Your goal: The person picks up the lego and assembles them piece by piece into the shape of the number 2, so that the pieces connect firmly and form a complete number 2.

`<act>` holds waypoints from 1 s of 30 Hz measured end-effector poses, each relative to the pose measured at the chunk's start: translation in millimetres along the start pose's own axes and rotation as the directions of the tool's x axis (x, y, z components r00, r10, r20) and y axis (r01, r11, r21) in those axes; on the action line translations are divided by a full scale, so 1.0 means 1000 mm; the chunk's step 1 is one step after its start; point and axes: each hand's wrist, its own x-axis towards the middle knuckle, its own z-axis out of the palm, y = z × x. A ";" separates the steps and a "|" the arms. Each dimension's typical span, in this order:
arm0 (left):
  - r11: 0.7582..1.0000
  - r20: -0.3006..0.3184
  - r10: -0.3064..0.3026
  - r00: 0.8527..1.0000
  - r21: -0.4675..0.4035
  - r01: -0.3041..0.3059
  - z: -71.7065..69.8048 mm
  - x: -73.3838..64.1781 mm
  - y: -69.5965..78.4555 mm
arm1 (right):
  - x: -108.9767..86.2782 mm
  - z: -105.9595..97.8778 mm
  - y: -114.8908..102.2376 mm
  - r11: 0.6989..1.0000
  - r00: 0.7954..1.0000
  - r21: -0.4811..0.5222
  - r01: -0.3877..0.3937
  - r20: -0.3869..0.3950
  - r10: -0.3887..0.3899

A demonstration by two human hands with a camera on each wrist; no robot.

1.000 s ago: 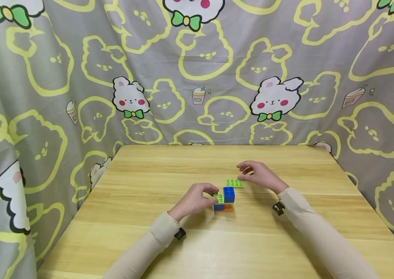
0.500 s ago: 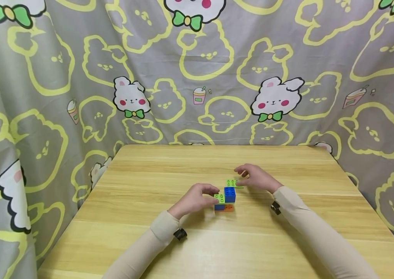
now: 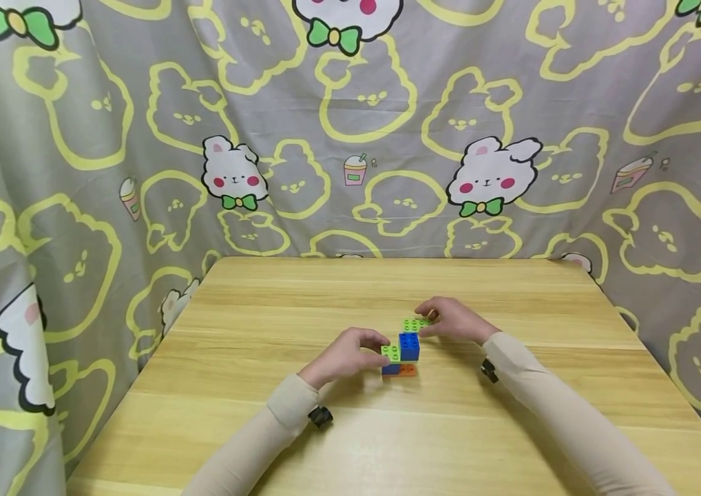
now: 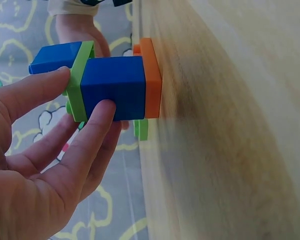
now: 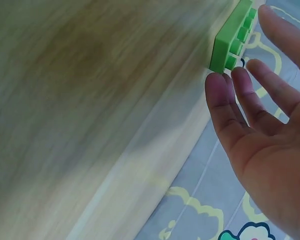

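Note:
My left hand (image 3: 348,353) holds a small stack of toy building bricks at its left side. In the left wrist view the stack has an orange plate (image 4: 152,77) at the bottom, a blue brick (image 4: 115,80) on it, then a green plate (image 4: 79,85) and a second blue brick (image 4: 55,56). Fingers and thumb press the lower blue brick and the green plate. Behind the stack lies a separate green studded plate (image 3: 413,324). My right hand (image 3: 457,319) hovers at that plate's right end, fingers spread; in the right wrist view fingertips come close to the plate (image 5: 232,40) without gripping it.
Everything stands on a wooden table (image 3: 251,427). A grey curtain (image 3: 338,124) with yellow and white cartoon figures hangs behind and along both sides. Each wrist wears a black device (image 3: 321,417) below a beige sleeve.
My right hand has moved slightly left and nearer, down towards the separate green plate, and now covers its right end. The left hand keeps hold of the stack, almost still.

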 end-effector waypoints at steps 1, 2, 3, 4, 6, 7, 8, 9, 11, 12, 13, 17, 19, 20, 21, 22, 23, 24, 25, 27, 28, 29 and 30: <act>1.000 0.003 -0.001 1.000 0.000 0.001 0.000 0.000 0.000 | 0.000 0.001 0.000 1.000 1.000 -0.004 -0.002 0.001 0.002; 1.000 0.005 -0.002 1.000 0.000 0.002 0.000 0.000 0.000 | 0.000 0.001 0.001 1.000 1.000 -0.008 -0.004 0.002 0.004; 1.000 0.007 -0.003 1.000 0.000 0.003 0.000 0.001 -0.001 | 0.000 0.001 0.001 1.000 1.000 -0.007 -0.006 0.003 0.006; 1.000 0.008 -0.002 1.000 -0.001 0.002 0.000 0.001 -0.001 | 0.000 0.001 0.002 1.000 1.000 -0.008 -0.003 0.003 0.003; 1.000 0.009 -0.004 1.000 -0.004 0.004 0.001 0.001 -0.001 | 0.000 0.002 0.002 1.000 1.000 -0.012 -0.006 0.005 0.006; 1.000 0.009 -0.006 1.000 -0.007 0.006 0.001 0.001 -0.001 | 0.000 0.002 0.002 1.000 1.000 -0.011 -0.008 0.007 0.008; 1.000 0.010 -0.008 1.000 -0.009 0.008 0.001 0.001 -0.001 | 0.000 0.002 0.003 1.000 1.000 -0.010 -0.009 0.008 0.009; 1.000 0.010 -0.010 1.000 -0.012 0.010 0.001 0.001 -0.001 | 0.000 0.002 0.003 1.000 1.000 -0.011 -0.010 0.008 0.010; 1.000 0.011 -0.015 1.000 -0.015 0.015 0.001 0.000 0.000 | -0.001 0.003 0.003 1.000 1.000 -0.013 -0.015 0.011 0.015; 1.000 0.011 -0.017 1.000 -0.016 0.017 0.001 0.000 0.000 | -0.001 0.003 0.004 1.000 1.000 -0.017 -0.010 0.014 0.010; 1.000 0.010 -0.018 1.000 -0.015 0.018 0.001 0.000 0.000 | -0.001 0.003 0.003 1.000 1.000 -0.018 -0.012 0.015 0.013; 1.000 0.005 -0.024 1.000 -0.005 0.024 0.001 0.001 0.000 | -0.001 0.004 0.004 0.999 1.000 -0.032 -0.007 0.017 0.007; 1.000 0.002 -0.026 1.000 -0.001 0.026 0.002 0.001 -0.001 | -0.001 0.004 0.004 0.999 1.000 -0.038 -0.010 0.013 0.010; 1.000 0.001 -0.026 1.000 -0.001 0.026 0.002 0.001 -0.001 | -0.001 0.004 0.004 0.999 1.000 -0.044 0.000 0.013 0.001; 1.000 0.001 -0.026 1.000 -0.002 0.026 0.002 0.001 -0.001 | -0.001 0.004 0.004 0.999 1.000 -0.045 0.001 0.012 0.000; 1.000 0.000 -0.027 1.000 -0.002 0.027 0.003 0.001 -0.001 | -0.002 0.004 0.004 0.999 1.000 -0.047 0.004 0.012 -0.004; 1.000 0.000 -0.028 1.000 -0.003 0.028 0.003 0.001 -0.001 | -0.002 0.004 0.004 0.999 1.000 -0.051 0.010 0.012 -0.009; 1.000 -0.001 -0.029 1.000 -0.002 0.029 0.004 0.001 -0.001 | -0.002 0.005 0.005 0.999 1.000 -0.051 0.009 0.011 -0.008; 1.000 -0.002 -0.029 1.000 -0.001 0.029 0.004 0.001 -0.001 | -0.003 0.005 0.005 0.998 1.000 -0.053 0.014 0.010 -0.014; 1.000 -0.005 -0.030 1.000 0.004 0.030 0.005 0.002 -0.002 | -0.004 0.004 0.005 0.998 1.000 -0.053 0.020 0.005 -0.020; 0.999 -0.006 -0.032 0.999 0.007 0.032 0.005 0.002 -0.002 | -0.004 0.004 0.005 0.998 1.000 -0.055 0.028 0.004 -0.028; 1.000 -0.007 -0.028 1.000 0.010 0.028 0.005 0.002 -0.002 | -0.004 0.004 0.006 0.998 0.999 -0.056 0.033 0.003 -0.033; 1.000 -0.007 -0.026 1.000 0.012 0.026 0.005 0.002 -0.002 | -0.004 0.004 0.006 0.998 0.999 -0.056 0.035 0.001 -0.035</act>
